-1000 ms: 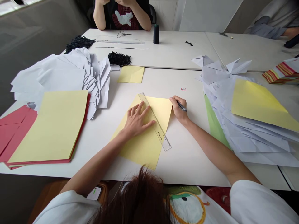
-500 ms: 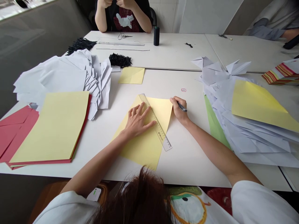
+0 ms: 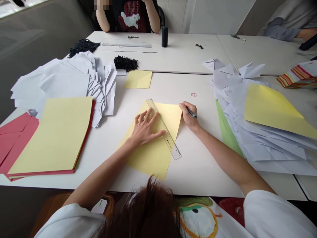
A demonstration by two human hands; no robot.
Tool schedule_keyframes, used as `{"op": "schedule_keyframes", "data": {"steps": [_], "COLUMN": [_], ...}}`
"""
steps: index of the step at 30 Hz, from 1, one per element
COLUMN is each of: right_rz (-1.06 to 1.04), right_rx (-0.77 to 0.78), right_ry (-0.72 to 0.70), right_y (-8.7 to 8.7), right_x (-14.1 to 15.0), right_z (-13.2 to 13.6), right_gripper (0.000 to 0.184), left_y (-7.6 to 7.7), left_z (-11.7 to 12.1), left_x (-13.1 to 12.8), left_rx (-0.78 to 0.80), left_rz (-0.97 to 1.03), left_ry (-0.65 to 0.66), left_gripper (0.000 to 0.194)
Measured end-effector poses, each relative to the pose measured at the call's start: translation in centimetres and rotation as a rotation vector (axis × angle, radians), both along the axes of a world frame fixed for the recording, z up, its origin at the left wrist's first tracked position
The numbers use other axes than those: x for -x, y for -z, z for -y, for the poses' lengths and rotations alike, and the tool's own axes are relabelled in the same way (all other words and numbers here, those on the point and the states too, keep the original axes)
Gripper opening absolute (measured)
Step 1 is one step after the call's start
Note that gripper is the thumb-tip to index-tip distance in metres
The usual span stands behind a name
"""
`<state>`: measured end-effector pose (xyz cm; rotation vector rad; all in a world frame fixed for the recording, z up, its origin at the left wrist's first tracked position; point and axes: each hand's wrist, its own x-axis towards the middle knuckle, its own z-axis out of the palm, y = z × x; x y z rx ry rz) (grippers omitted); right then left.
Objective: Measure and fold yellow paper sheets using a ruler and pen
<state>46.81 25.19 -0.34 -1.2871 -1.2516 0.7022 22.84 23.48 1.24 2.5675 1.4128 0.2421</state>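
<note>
Left hand (image 3: pixel 146 129): open, fingers spread, palm down on a yellow paper sheet (image 3: pixel 148 158), gripping nothing. Its thumb lies against the edge of a clear plastic ruler (image 3: pixel 164 130). The sheet lies flat on a white table (image 3: pixel 198 178), directly in front of the person, turned corner-on. The ruler crosses it on a diagonal, its lower end extending past the paper onto the table.

Right hand (image 3: pixel 189 115): closed around a black pen (image 3: pixel 191 113), held firmly between thumb and fingers. Its fingers (image 3: pixel 184 106) sit at the sheet's right corner, just beside the ruler, and hide the pen tip.

Writing: dark printing on the ruler is too small to read. A small red mark (image 3: pixel 193 95) on the table beyond the sheet is also unreadable. No brand can be made out.

Surroundings: a stack of yellow sheets (image 3: pixel 49 135) on red card lies to the left, next to a heap of folded white paper (image 3: pixel 74 79). A small yellow square (image 3: pixel 138 79) lies ahead. To the right are more folded white paper (image 3: pixel 260 142), a yellow sheet (image 3: pixel 274 112) on top, and a green sheet (image 3: pixel 228 140) beneath. A seated person (image 3: pixel 131 16) is across the table, beside a black thread spool (image 3: pixel 164 37).
</note>
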Motion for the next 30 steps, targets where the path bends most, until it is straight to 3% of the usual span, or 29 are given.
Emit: {"op": "schedule_keyframes", "data": {"steps": [30], "right_rz": [0.008], "right_rx": [-0.001], "right_ry": [0.004], "right_y": [-0.04], "right_x": [0.00], "right_z": [-0.06], "right_gripper": [0.044], "left_y": [-0.10], "left_z": [-0.02], "left_x": [-0.14], "left_rx": [0.018], "left_rz": [-0.025], "left_ry": [-0.007], "left_gripper": [0.098]}}
